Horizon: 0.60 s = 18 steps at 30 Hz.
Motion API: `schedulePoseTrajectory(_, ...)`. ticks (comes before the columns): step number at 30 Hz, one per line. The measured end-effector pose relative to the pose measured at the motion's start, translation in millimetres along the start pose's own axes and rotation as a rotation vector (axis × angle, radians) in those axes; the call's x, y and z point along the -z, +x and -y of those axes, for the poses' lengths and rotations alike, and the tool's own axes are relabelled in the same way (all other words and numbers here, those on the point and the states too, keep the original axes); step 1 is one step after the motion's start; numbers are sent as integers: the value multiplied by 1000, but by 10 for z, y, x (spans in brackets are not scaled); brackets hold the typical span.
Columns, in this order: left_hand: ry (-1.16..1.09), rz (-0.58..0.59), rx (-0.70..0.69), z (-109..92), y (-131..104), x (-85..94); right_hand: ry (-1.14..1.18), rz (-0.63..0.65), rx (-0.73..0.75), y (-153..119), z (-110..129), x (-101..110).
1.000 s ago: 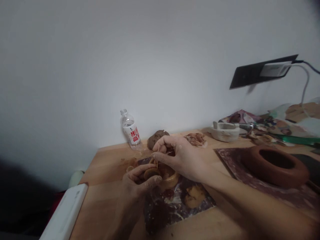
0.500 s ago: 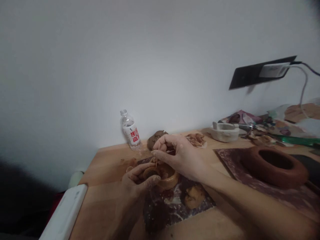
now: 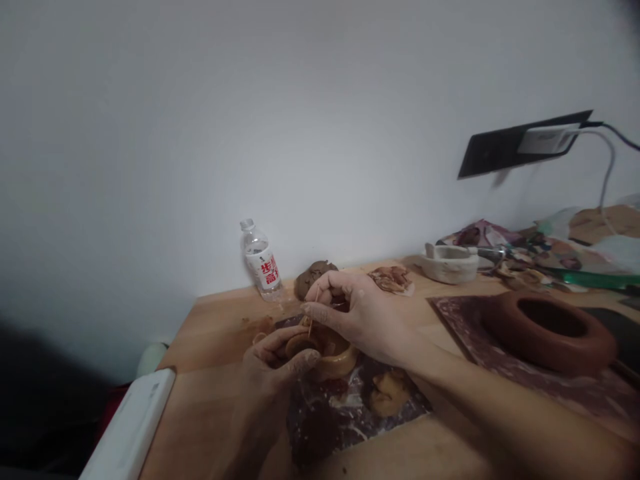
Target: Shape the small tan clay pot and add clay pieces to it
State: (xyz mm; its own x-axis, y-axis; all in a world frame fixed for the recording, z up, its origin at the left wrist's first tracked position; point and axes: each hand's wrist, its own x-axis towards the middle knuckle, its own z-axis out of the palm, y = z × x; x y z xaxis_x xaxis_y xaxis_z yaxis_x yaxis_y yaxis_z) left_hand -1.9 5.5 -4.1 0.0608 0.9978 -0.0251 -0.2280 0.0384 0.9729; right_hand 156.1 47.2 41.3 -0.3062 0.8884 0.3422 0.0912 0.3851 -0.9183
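My left hand (image 3: 273, 367) is closed around a small round clay piece (image 3: 299, 345), its thumb and fingers gripping the edge. My right hand (image 3: 360, 313) pinches a thin wooden stick (image 3: 311, 327), whose lower end meets the clay piece or comes very near it. Just behind and right of the piece is a yellowish-brown clay bowl (image 3: 340, 365), partly hidden by both hands. Under the bowl lies a dark, clay-smeared board (image 3: 345, 427). A flat lump of ochre clay (image 3: 391, 393) rests on that board.
A labelled water bottle (image 3: 263, 263) stands by the wall beside a grey-brown clay lump (image 3: 310, 280). Clay scraps (image 3: 395, 279) and a pale bowl (image 3: 449, 265) are behind. To the right, a reddish-brown hollow clay ring (image 3: 555, 363) sits on another board (image 3: 465, 327).
My right hand has shifted slightly, and the stick has tilted a little with its lower end a bit further left. My left hand still holds the round clay piece.
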Motion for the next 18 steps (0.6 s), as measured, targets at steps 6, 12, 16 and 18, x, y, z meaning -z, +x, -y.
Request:
schedulePoseTrajectory(6,-20,-14,19,0,-27,-8,0,-7,-3,-1,-4,-1)
schedulePoseTrajectory(12,19,9,-1,7,1,11,9,-8,-4,19,-32,-1)
schedulePoseTrajectory(16,17,8,-4,25,10,23,-2,-8,-9,27,-47,1)
schedulePoseTrajectory(18,15,-2,3,31,9,21,31,-8,-12,30,-51,1)
